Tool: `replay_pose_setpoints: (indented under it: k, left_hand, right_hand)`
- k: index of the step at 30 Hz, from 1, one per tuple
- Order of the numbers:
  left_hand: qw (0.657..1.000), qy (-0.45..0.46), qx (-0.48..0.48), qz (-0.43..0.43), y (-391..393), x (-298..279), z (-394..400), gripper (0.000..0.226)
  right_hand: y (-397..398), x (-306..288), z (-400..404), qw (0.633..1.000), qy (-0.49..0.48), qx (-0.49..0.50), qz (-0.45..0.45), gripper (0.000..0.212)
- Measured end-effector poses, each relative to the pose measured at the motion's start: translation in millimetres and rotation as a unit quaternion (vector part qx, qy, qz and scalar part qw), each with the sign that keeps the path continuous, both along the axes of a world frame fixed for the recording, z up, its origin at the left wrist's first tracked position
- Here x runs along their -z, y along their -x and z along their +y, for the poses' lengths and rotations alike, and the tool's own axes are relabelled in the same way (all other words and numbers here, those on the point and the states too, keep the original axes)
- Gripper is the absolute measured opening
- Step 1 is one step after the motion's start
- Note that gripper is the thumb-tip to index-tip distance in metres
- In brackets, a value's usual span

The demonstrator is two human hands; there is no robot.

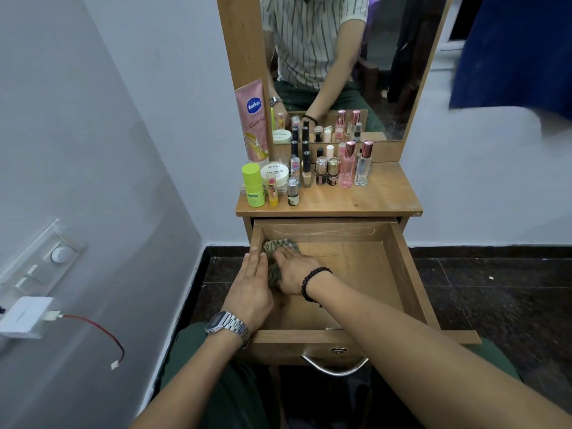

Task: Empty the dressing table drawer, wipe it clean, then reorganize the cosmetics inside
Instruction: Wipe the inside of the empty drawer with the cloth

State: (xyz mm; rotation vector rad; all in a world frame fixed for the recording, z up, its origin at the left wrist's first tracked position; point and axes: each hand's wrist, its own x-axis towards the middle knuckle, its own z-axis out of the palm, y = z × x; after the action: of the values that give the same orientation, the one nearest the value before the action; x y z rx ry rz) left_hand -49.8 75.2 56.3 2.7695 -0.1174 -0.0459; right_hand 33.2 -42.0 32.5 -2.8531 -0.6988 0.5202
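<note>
Drawer emptied; cosmetics stand on the tabletop. Wiping underway — right hand presses cloth flat-fingered at far-left corner, left hand flat on drawer's left edge, grasping nothing. Reorganizing remains.

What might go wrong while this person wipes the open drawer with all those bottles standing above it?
The pulled-out wooden drawer hangs far out with both hands inside; the right hand presses the green checked cloth, so leaning hard might tip or strain it. The tall pink glass perfume bottle and its neighbours stand crowded on the wooden tabletop; a jolt could topple them. The left hand lies along the drawer's left wall and could get pinched.
</note>
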Motion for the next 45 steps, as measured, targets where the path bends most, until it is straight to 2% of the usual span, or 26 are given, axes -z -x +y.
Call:
replay_pose_setpoints:
  k: [7,10,13,17,23,26,30,32,34,37,39,42,45]
  left_hand:
    - [1.000,0.007,0.003,0.008,1,-2,0,0.072]
    - [1.000,0.008,-0.002,0.007,2,-3,0,0.072]
    - [1.000,0.008,-0.003,0.012,3,-5,-1,0.072]
    - [1.000,0.012,-0.007,0.011,3,-6,-2,0.072]
    - [1.000,0.014,-0.007,0.007,2,-5,-1,0.071]
    - [1.000,0.015,-0.008,0.004,3,-3,0,0.071]
    - [1.000,0.014,-0.008,0.002,3,-1,0,0.071]
    - [1.000,0.013,-0.008,0.002,3,-1,0,0.071]
    - [1.000,0.013,-0.009,0.001,3,0,0,0.072]
    - [1.000,0.014,-0.008,0.004,2,0,0,0.072]
    - [1.000,0.013,-0.008,0.006,3,-1,0,0.073]
    - [1.000,0.023,-0.009,0.005,2,0,0,0.068]
    - [1.000,0.025,-0.011,0.002,2,0,1,0.066]
  right_hand:
    - [-5,-7,-66,0.991,0.099,0.070,-0.048,0.063]
    - [-5,-8,-96,0.983,0.141,0.096,-0.066,0.051]
    - [-4,-14,-115,0.962,0.213,0.126,-0.113,0.037]
    - [5,-18,-128,0.931,0.320,0.110,-0.136,0.038]
    - [13,-13,-109,0.934,0.344,0.084,-0.050,0.032]
    - [29,-16,-97,0.926,0.377,0.023,0.000,0.029]
    - [45,-37,-89,0.926,0.365,-0.027,0.090,0.027]
    - [38,-41,-89,0.931,0.348,-0.020,0.111,0.024]
    - [32,-45,-87,0.935,0.325,0.005,0.139,0.032]
    - [31,-44,-62,0.953,0.235,0.012,0.191,0.023]
    - [38,-34,-33,0.979,0.158,-0.010,0.125,0.017]
    - [50,-22,9,0.998,0.031,-0.008,0.048,0.023]
    - [47,-19,24,1.000,0.004,0.004,-0.019,0.027]
